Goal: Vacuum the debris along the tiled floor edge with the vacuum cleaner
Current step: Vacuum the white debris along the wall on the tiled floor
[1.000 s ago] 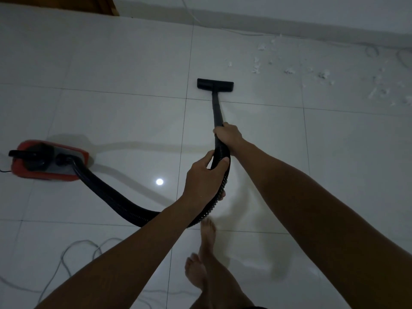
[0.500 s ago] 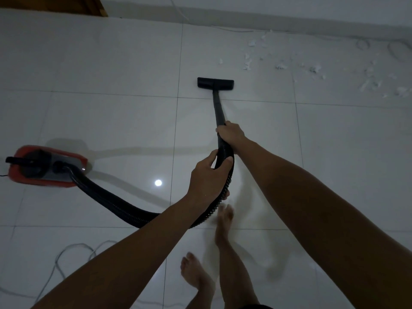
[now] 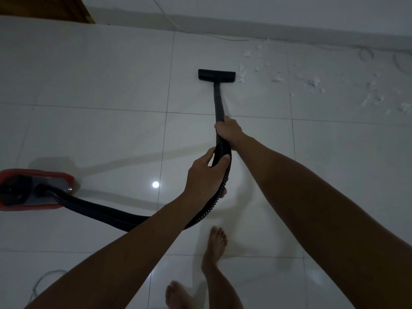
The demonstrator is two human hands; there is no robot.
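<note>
The black floor nozzle point(image 3: 216, 75) lies flat on the white tiles, its right end just beside the first white scraps of debris point(image 3: 243, 77). More debris point(image 3: 314, 82) is scattered to the right along the wall. My right hand point(image 3: 227, 130) grips the black wand point(image 3: 218, 101) at its lower end. My left hand point(image 3: 206, 175) grips the ribbed hose point(image 3: 107, 211) just behind it. The hose loops back left to the red vacuum body point(image 3: 33, 188) on the floor.
The wall base point(image 3: 267, 34) runs across the top, with a thin white cable point(image 3: 223, 37) along it and coiled wire point(image 3: 365, 55) at the right. A wooden door frame point(image 3: 66, 10) is top left. My bare feet point(image 3: 216, 244) stand below; a power cord point(image 3: 42, 279) lies bottom left.
I have stepped forward and the nozzle has moved up toward the wall, now reaching the left end of the debris. Both hands keep their hold.
</note>
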